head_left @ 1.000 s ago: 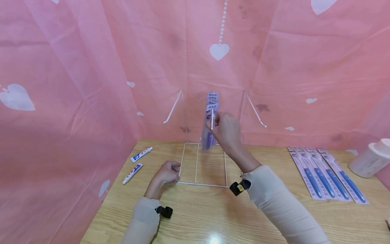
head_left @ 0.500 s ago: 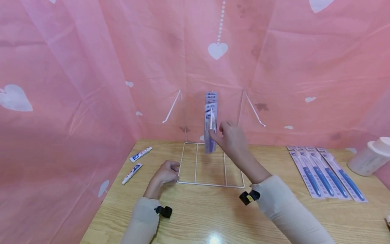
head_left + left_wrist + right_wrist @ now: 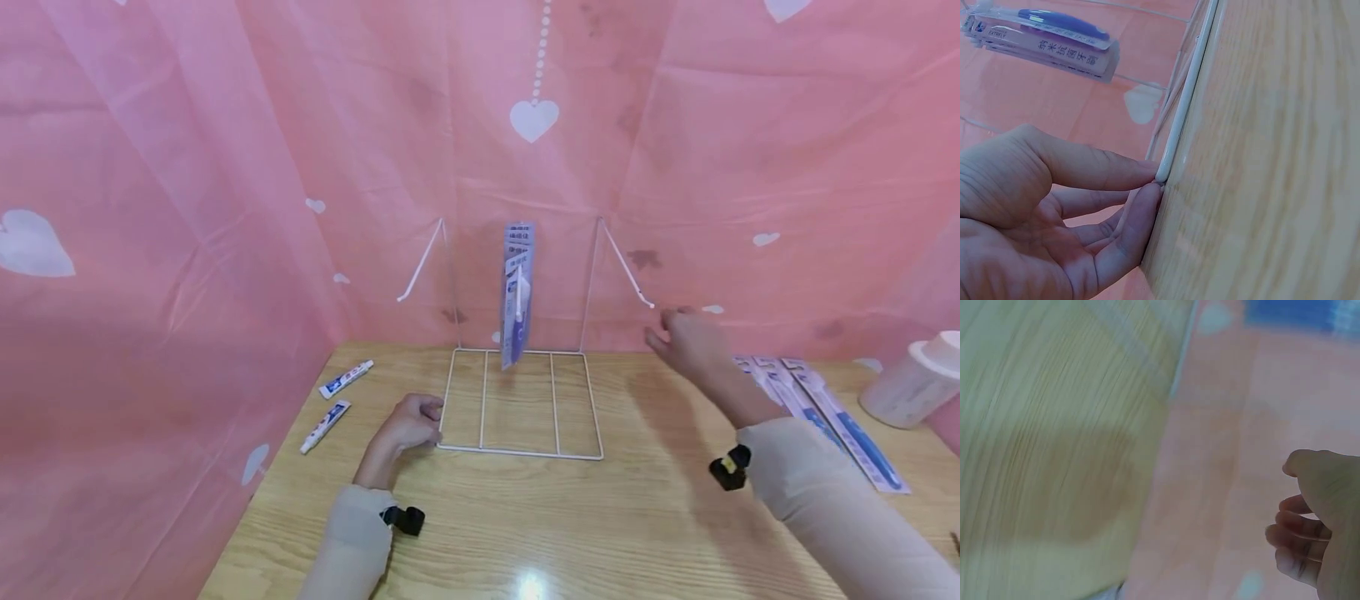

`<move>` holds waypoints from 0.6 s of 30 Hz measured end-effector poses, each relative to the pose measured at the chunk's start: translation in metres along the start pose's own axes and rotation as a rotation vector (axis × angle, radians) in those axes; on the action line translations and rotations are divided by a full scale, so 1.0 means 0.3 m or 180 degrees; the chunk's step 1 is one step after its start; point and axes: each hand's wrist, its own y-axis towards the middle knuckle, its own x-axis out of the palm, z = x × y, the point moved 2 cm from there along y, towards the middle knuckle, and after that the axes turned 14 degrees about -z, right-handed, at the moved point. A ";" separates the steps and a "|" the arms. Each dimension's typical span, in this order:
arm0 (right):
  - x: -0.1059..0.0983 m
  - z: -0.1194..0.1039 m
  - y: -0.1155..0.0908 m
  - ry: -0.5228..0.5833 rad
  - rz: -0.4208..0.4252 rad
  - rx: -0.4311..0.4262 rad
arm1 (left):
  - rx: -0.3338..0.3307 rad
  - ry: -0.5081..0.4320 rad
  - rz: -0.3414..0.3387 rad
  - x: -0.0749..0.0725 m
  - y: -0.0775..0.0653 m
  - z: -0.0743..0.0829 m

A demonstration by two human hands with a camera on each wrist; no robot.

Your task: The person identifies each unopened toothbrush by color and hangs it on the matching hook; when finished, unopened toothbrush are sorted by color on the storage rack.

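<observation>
A white wire display rack [image 3: 517,454] stands on the table against the curtain. My left hand [image 3: 408,423] holds its near left corner; in the left wrist view, thumb and fingertip pinch the white wire [image 3: 1179,131]. Several packaged toothbrushes [image 3: 513,287] hang one behind another on the rack's middle hook, the front pack slightly tilted. With nothing in it, my right hand [image 3: 692,350] is in the air right of the rack, fingers loosely bent. Beyond that hand lie more packaged toothbrushes [image 3: 862,442] on the table, partly hidden by the forearm.
Two small toothpaste tubes [image 3: 347,379] lie left of the rack. Bare hooks [image 3: 422,260] jut out at the rack's upper left and right. A white container [image 3: 909,390] leans at the far right. Behind everything hangs a pink curtain [image 3: 375,125] with white hearts.
My right hand has let go of the front toothbrush pack on the middle hook and moved right, past the rack. The pack sways a little. The left hand keeps its hold.
</observation>
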 end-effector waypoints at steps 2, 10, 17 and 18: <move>-0.007 0.092 -0.024 -0.0061 -0.0317 0.0251 | -0.0003 0.0024 0.0005 -0.001 0.000 -0.001; 0.008 0.366 -0.124 0.0004 -0.1323 0.0767 | -0.0030 0.0019 -0.0070 0.008 -0.001 0.016; 0.050 0.461 -0.202 0.0066 -0.1498 0.0895 | -0.0054 0.0029 -0.0092 0.021 0.006 0.029; 0.061 0.470 -0.210 0.0105 -0.1513 0.0921 | -0.0057 0.0042 -0.0089 0.022 0.007 0.030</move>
